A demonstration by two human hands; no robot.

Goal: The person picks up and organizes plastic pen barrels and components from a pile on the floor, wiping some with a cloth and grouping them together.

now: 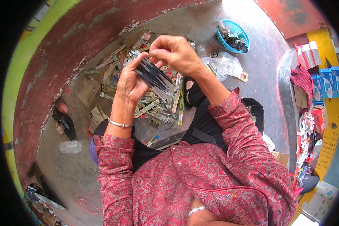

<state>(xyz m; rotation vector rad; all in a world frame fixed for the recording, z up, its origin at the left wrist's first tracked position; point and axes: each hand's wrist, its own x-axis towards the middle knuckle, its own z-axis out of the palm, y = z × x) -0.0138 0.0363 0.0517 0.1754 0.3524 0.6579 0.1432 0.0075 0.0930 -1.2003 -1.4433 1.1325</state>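
Observation:
A bundle of thin black pen refills (pixel 155 80) with clear and pale ends lies slanted across my left hand (pixel 130 85). The thumb and fingers of that hand are closed round it. Just above the bundle's upper end is my right hand (pixel 174 53), its fingers curled in toward the thumb. Whatever those fingertips pinch, if anything, is hidden from view. Below both hands, a spread of flat packaging strips and wrappers (pixel 150 108) covers part of the floor.
Beyond my right hand stands a blue plastic basket (pixel 220 36) holding dark pieces. White plastic bags (pixel 229 64) lie near it. At left are a black bag (pixel 66 122) and a clear bag (pixel 70 147). Blue boxes (pixel 329 84) are stacked at far right, by a curved maroon wall (pixel 37 86) opposite.

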